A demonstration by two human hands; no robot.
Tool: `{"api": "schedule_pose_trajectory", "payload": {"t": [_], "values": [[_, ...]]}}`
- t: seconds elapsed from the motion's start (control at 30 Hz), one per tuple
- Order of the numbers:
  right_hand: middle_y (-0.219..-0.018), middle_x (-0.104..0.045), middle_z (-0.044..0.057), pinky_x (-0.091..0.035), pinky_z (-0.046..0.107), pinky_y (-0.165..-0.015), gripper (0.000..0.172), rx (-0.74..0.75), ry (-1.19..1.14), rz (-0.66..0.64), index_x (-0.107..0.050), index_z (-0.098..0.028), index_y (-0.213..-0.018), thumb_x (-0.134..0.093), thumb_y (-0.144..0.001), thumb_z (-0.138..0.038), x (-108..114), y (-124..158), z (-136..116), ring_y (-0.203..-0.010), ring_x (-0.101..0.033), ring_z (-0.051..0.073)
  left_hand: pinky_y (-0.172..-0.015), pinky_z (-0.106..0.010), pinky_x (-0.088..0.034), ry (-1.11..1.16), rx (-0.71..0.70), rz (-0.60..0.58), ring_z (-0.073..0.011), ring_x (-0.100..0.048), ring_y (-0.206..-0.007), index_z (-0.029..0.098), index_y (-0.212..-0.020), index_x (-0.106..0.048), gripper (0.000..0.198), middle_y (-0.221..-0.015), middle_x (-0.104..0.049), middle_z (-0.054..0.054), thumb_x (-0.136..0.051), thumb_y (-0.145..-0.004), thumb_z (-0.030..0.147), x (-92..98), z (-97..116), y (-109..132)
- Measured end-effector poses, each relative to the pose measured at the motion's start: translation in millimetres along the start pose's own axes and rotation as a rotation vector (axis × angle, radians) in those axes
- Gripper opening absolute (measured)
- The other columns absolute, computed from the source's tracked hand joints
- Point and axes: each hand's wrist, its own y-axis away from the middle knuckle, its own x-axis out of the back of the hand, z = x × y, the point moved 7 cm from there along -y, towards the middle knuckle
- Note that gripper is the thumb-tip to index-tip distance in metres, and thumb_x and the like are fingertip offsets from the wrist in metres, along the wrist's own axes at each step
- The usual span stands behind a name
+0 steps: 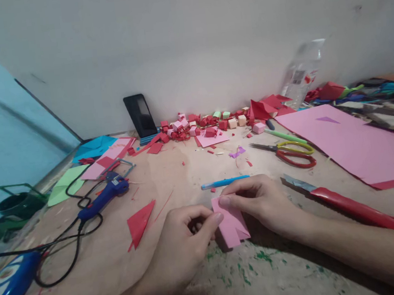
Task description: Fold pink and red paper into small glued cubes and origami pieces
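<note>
A small piece of folded pink paper point(230, 223) is held just above the table, with a notch and a folded flap at its near end. My left hand point(188, 235) pinches its left edge between thumb and fingers. At the upper right, the thumb and fingers of my right hand point(255, 200) are closed on the same paper. A blue pen point(225, 182) lies just beyond my hands. Left of them rests a red paper triangle point(141, 223), and to the right a red-handled knife point(351, 206).
Scissors point(284, 152), a green pen point(285, 136) and large pink sheets point(358, 144) lie right. A blue glue gun point(103, 197) with a looping black cord is left. Small paper cubes point(211, 131), a leaning phone point(140, 116) and a plastic bottle point(303, 73) line the wall.
</note>
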Motion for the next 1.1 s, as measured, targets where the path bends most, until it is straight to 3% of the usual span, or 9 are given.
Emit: {"api": "schedule_pose_trajectory", "payload": {"t": [0.23,0.4,0.6,0.8,0.97,1.1], "values": [[-0.069,-0.071,0.003,-0.046,0.027,-0.059,0.024,-0.043,-0.148,0.038,-0.079,-0.016,-0.074,-0.079,-0.074,-0.04,1,-2,5,-0.062,-0.057,0.014,-0.058,-0.025,-0.033,-0.084,0.017,-0.043,-0.0137,-0.049,-0.06,0.016,-0.062,-0.065,0.042,-0.061,-0.059,-0.001,-0.059,-0.092,0.045,-5.8,1,5],[-0.069,-0.07,0.004,-0.044,0.027,-0.058,0.023,-0.032,-0.179,0.08,-0.079,-0.015,-0.073,-0.079,-0.071,-0.038,5,-5,7,-0.063,-0.056,0.014,-0.058,-0.026,-0.032,-0.129,0.018,0.002,-0.0135,-0.046,-0.058,0.017,-0.059,-0.058,0.044,-0.058,-0.054,0.001,-0.061,-0.091,0.047,-2.5,-3,6],[-0.059,-0.062,-0.001,-0.038,0.025,-0.055,0.019,-0.025,-0.303,0.129,-0.075,-0.015,-0.064,-0.078,-0.067,-0.034,7,-5,4,-0.057,-0.049,0.011,-0.057,-0.026,-0.03,-0.112,-0.012,-0.027,-0.0133,-0.043,-0.058,0.018,-0.062,-0.058,0.044,-0.058,-0.049,0.002,-0.06,-0.093,0.049,-5.1,-1,7],[-0.066,-0.068,0.002,-0.041,0.026,-0.06,0.019,-0.015,-0.291,0.168,-0.075,-0.015,-0.066,-0.08,-0.067,-0.034,9,-5,5,-0.062,-0.054,0.013,-0.056,-0.026,-0.03,-0.097,-0.035,-0.021,-0.0128,-0.042,-0.056,0.019,-0.062,-0.053,0.042,-0.056,-0.045,0.004,-0.06,-0.093,0.047,-2.9,-2,4],[-0.062,-0.062,0.0,-0.038,0.024,-0.056,0.026,0.005,-0.267,0.193,-0.074,-0.014,-0.069,-0.083,-0.071,-0.039,10,-4,7,-0.059,-0.05,0.012,-0.055,-0.026,-0.032,-0.046,0.004,-0.086,-0.0133,-0.046,-0.056,0.018,-0.066,-0.06,0.037,-0.059,-0.054,0.002,-0.06,-0.09,0.046,-8.7,-6,2],[-0.062,-0.058,-0.001,-0.035,0.023,-0.055,0.037,-0.004,-0.332,0.121,-0.071,-0.014,-0.071,-0.084,-0.076,-0.048,6,-3,12,-0.057,-0.047,0.01,-0.056,-0.026,-0.034,0.006,-0.006,-0.026,-0.0135,-0.047,-0.056,0.018,-0.064,-0.06,0.036,-0.058,-0.054,0.002,-0.059,-0.09,0.044,-4.7,-5,2]]}}
